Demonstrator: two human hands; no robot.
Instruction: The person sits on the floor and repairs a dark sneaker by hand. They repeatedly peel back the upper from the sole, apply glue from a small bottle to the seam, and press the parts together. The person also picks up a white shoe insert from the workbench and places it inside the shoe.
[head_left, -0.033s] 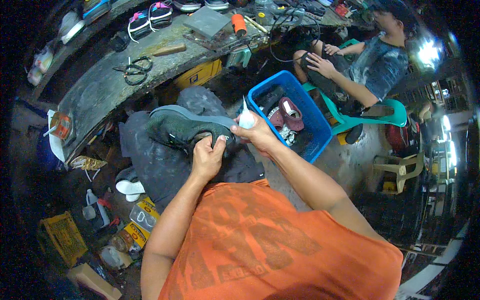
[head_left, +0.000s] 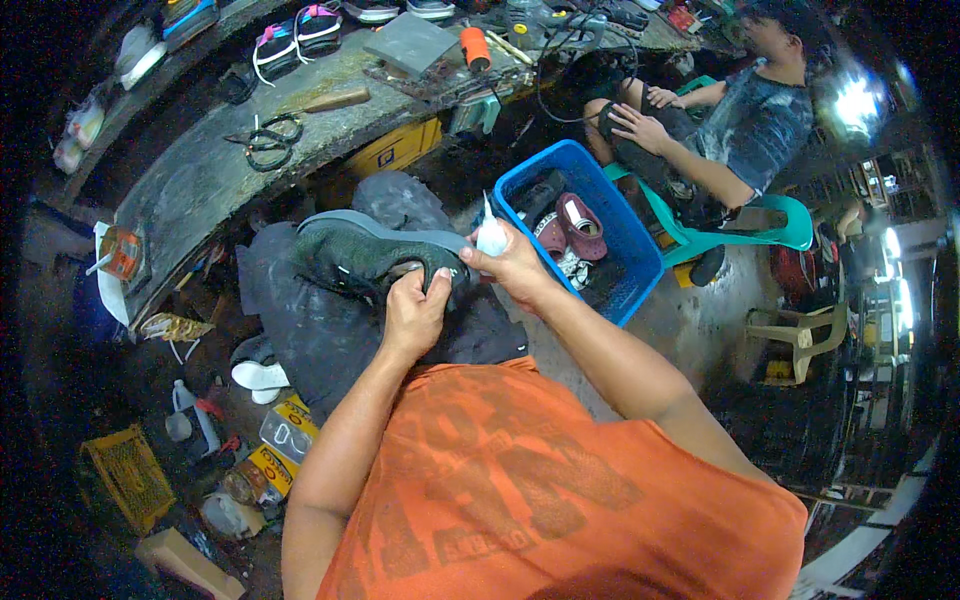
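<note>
A dark green-black sneaker (head_left: 350, 258) lies on its side across my lap, its grey sole (head_left: 385, 228) turned up and away from me. My left hand (head_left: 414, 312) is closed on the shoe's collar near one end, thumb on the upper. In my right hand (head_left: 515, 265) is a small white squeeze bottle (head_left: 491, 238), its pointed nozzle tilted upward. The right thumb reaches to the end of the grey sole, beside the left hand. The right fingers behind the bottle are partly hidden.
A blue basket (head_left: 630, 300) with maroon clogs (head_left: 580, 228) stands to the right. Beyond it a person (head_left: 750, 130) sits on a green chair (head_left: 780, 225). A long workbench (head_left: 200, 200) across the front holds scissors (head_left: 272, 140), an orange cylinder (head_left: 475, 48) and several shoes.
</note>
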